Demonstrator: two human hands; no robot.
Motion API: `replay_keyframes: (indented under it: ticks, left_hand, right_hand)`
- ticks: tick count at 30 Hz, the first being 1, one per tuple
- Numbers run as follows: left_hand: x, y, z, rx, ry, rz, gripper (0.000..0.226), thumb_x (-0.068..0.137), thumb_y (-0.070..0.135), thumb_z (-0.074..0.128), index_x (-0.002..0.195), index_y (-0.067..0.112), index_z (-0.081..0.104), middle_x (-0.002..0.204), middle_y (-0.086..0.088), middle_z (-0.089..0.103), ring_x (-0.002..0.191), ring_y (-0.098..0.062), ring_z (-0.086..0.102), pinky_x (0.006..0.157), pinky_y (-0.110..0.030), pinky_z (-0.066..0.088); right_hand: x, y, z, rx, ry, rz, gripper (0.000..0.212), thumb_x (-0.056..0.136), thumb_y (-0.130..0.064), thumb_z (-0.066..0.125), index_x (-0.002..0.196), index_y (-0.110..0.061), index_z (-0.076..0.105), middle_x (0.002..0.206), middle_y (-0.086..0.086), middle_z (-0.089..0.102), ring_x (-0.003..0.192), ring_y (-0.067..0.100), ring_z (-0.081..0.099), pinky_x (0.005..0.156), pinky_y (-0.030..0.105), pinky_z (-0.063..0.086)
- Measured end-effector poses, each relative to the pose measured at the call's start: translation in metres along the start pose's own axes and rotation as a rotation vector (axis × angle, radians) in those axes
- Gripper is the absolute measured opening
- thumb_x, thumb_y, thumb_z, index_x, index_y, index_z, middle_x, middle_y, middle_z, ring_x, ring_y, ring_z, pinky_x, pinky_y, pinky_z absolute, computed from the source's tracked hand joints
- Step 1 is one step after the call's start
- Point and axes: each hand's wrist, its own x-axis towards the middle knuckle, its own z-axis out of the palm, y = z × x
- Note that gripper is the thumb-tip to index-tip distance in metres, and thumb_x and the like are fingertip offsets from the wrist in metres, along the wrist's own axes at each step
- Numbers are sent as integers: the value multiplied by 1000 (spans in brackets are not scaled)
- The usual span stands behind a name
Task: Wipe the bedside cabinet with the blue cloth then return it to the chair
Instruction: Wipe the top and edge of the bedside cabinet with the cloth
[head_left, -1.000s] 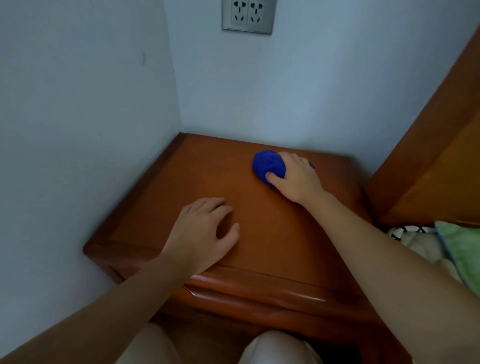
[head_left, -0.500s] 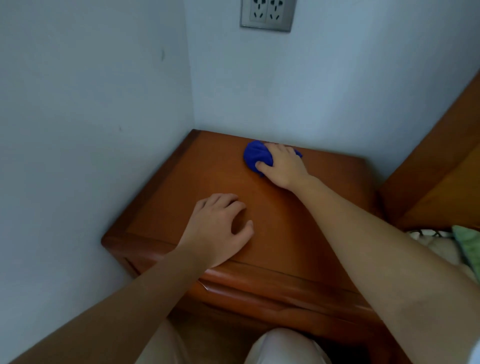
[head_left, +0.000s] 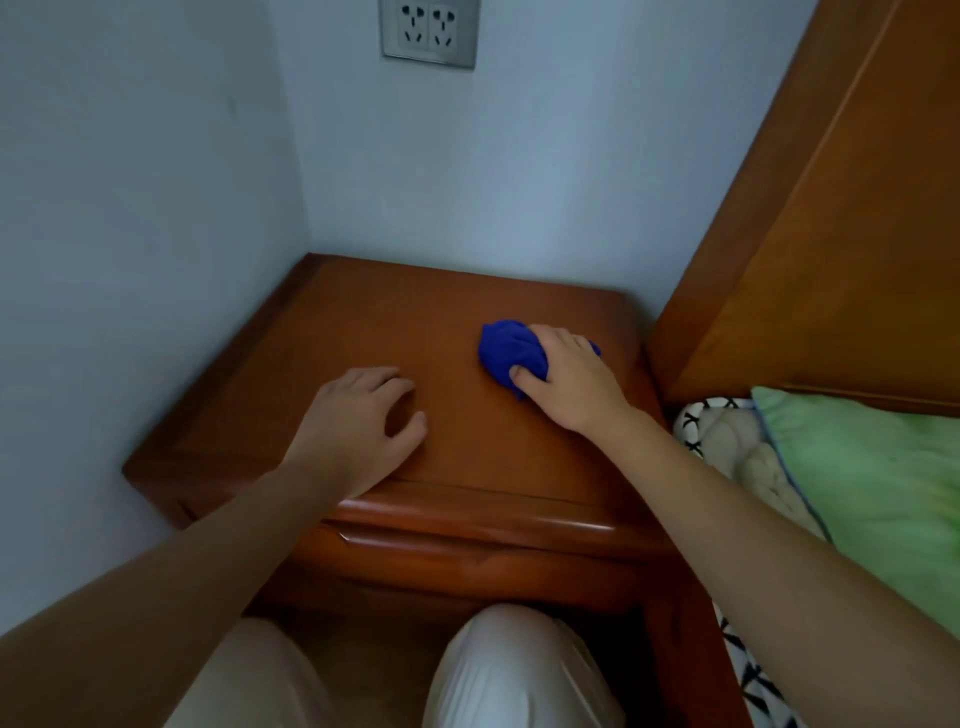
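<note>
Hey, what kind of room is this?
Most likely a bedroom corner: a wooden bedside cabinet stands against the walls, a tall wooden headboard rises beside it, and green bedding lies below the headboard at the right.

Your right hand (head_left: 569, 382) covers much of the blue cloth (head_left: 506, 353); only its left part and a sliver past your fingers show. The top edge cuts off the wall socket (head_left: 428, 34), the right edge the green pillow (head_left: 872, 483). Your knees (head_left: 519, 670) hide the lower front of the bedside cabinet (head_left: 467, 525)
</note>
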Motion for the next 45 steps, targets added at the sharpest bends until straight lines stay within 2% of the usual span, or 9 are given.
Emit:
replay_keyframes:
  ticks: [3,12,18,27,31,37,41,45]
  left_hand:
    - [0,-1,1,-10,19,7,67,90,63,31,137,24,57,146,0,53,138,-17,42,113,-44,36]
    - [5,-5,6,-38,51,13,63,89,64,34,134,27,61,143,5,55,135,-14,45,112,-41,35]
    - [9,-9,9,-25,35,12,66,87,67,31,135,32,58,145,8,52,137,-12,42,112,-40,30]
    - [7,-6,6,-26,35,4,67,86,67,30,133,30,60,143,7,54,136,-13,43,110,-40,32]
    - [6,-5,5,-25,41,4,66,86,66,32,131,28,62,141,5,57,134,-15,45,109,-41,34]
    - [3,-1,0,-26,14,5,72,85,68,27,134,26,60,144,2,55,136,-17,44,111,-44,34]
    - [1,0,-1,-23,8,2,74,85,67,25,136,25,58,146,1,53,138,-17,41,113,-44,32]
    - [1,-2,1,-25,13,14,72,88,66,26,137,24,58,146,0,53,138,-17,43,113,-44,33]
  right_hand:
    - [17,21,-4,-19,34,71,60,96,-52,55,148,-22,45,146,5,53,134,31,46,109,40,37]
    - [99,62,-1,-87,59,248,64,93,-59,51,144,-21,46,138,9,55,127,35,49,98,45,45]
    - [138,77,-2,-140,64,326,72,93,-62,48,150,-17,41,145,14,51,129,39,48,103,47,43]
    - [126,62,3,-119,127,506,76,95,-59,48,151,-10,35,150,19,44,135,43,43,109,51,39]
    - [100,61,-1,-90,97,444,74,94,-57,50,152,-14,35,149,17,45,135,41,41,109,50,39]
    - [43,62,-15,4,70,261,61,89,-57,57,140,-25,49,134,6,58,123,34,52,99,44,47]
    - [5,50,-17,-22,51,222,64,92,-57,56,147,-26,43,143,5,53,129,33,49,104,44,44]
    - [-16,46,-15,-50,60,183,63,93,-56,56,147,-26,42,144,3,53,129,31,48,105,43,43]
